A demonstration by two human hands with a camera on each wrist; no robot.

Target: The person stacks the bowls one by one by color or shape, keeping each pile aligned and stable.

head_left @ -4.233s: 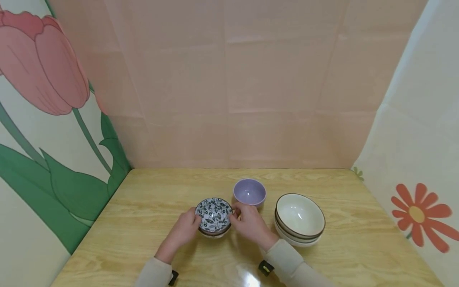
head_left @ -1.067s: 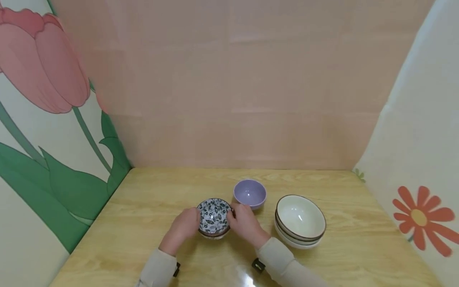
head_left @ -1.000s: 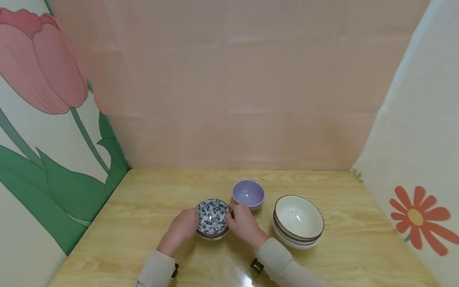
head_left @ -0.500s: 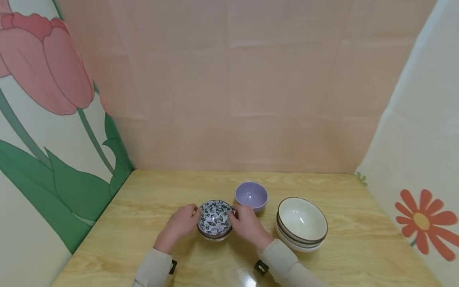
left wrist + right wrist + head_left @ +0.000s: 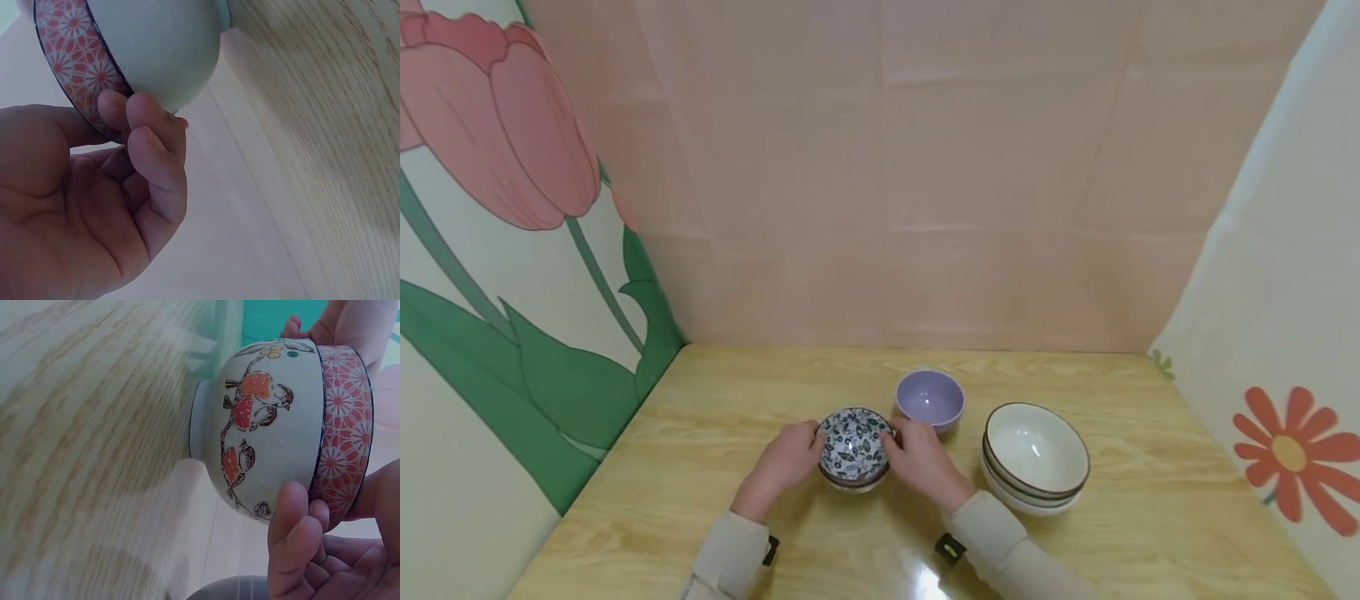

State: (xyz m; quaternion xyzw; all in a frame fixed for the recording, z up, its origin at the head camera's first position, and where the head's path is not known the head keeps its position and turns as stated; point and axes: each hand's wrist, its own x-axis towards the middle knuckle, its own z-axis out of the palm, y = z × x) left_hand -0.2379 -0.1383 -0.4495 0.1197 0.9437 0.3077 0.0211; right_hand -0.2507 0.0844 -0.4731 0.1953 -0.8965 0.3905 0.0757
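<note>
1. The purple bowl [image 5: 930,398] sits on the wood-grain table [image 5: 737,375], its hollow facing up.
2. The patterned bowl [image 5: 853,446] is to the left of the purple bowl and nearer the person, upright and close beside it. Inside it is white with dark leaves and berries; outside it is pale, with red-breasted birds [image 5: 242,412] on a branch and a red floral band [image 5: 340,431] below the rim. I cannot tell whether its foot touches the table.
3. The left hand [image 5: 786,462], on the side of the patterned bowl away from the purple bowl, pinches the rim: thumb over the edge, fingers [image 5: 150,119] bent against the outer wall.
4. The right hand [image 5: 922,461], just in front of the purple bowl, pinches the opposite side of the same rim in the same way, its fingers [image 5: 287,512] bent under the band.
5. A stack of bowls [image 5: 1036,454], the top one cream with a brown rim, stands to the right of the purple bowl and nearer the person.
6. Beyond the purple bowl hangs a pink backdrop [image 5: 887,175]; a printed tulip [image 5: 497,125] is far to its left, a red flower [image 5: 1288,454] far to its right.
</note>
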